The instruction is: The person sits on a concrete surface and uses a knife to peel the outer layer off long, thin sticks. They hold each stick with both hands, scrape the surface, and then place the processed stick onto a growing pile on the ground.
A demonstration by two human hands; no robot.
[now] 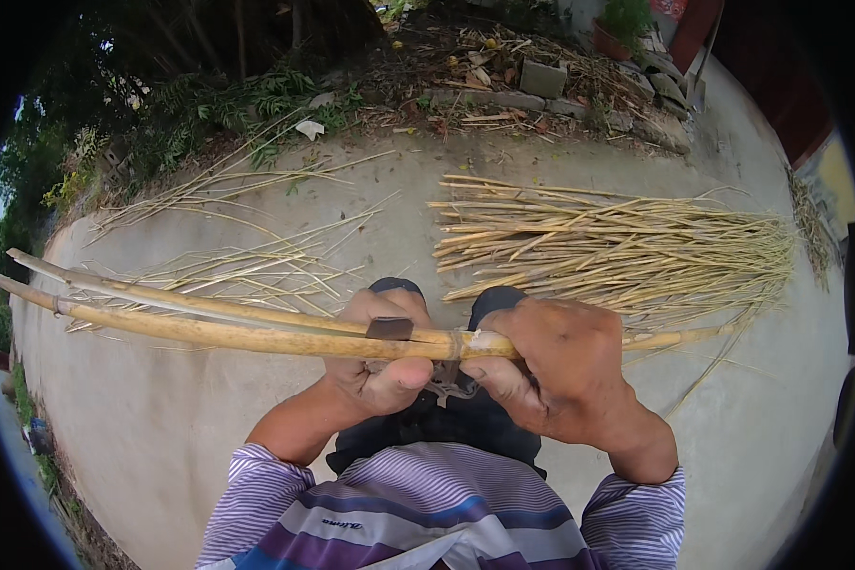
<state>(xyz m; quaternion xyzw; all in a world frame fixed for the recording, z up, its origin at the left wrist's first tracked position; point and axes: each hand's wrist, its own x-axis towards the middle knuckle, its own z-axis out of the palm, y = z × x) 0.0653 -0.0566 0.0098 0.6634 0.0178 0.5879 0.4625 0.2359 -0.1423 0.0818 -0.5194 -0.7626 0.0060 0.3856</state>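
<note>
The cane [190,329], split where the left grip [370,378] pinches it, looks light, stiff and springy, best held on the whole stem, where the right grip [570,370] clenches it.

Soft, even daylight covers the concrete [195,418]; edges bow into black vignetting.

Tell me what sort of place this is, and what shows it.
Probably an outdoor yard, perhaps by a house: there is bare concrete-like ground, leafy green plants along its far edge, and a grey block among dry plant litter.
</note>
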